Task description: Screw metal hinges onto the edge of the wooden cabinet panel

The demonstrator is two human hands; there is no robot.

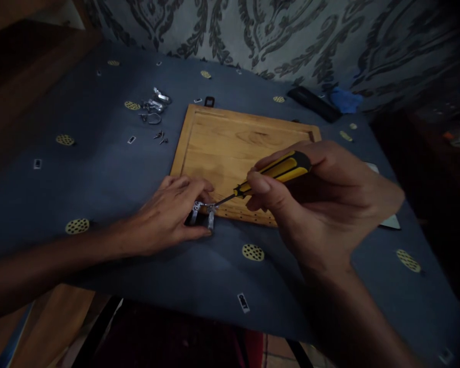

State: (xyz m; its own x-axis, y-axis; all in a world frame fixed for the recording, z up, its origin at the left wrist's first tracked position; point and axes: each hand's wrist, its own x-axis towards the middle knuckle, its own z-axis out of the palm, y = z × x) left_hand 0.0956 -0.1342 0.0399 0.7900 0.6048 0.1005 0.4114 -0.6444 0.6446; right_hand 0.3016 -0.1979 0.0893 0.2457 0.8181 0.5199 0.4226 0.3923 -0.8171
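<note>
My right hand (322, 199) is closed round a yellow-and-black screwdriver (276, 174), its thin shaft pointing down-left. The tip meets a small metal bracket (203, 212) at the near left corner of a wooden board (230, 148). My left hand (168, 214) grips that bracket, fingers curled over it, pressing it against the blue patterned cloth (99, 179). Part of the bracket is hidden under my fingers.
Loose metal fittings (155, 105) and a few screws (161, 136) lie on the cloth at the back left. A dark flat object (314, 104) and blue material (345, 99) sit by the patterned wall. The table's near edge runs just below my forearms.
</note>
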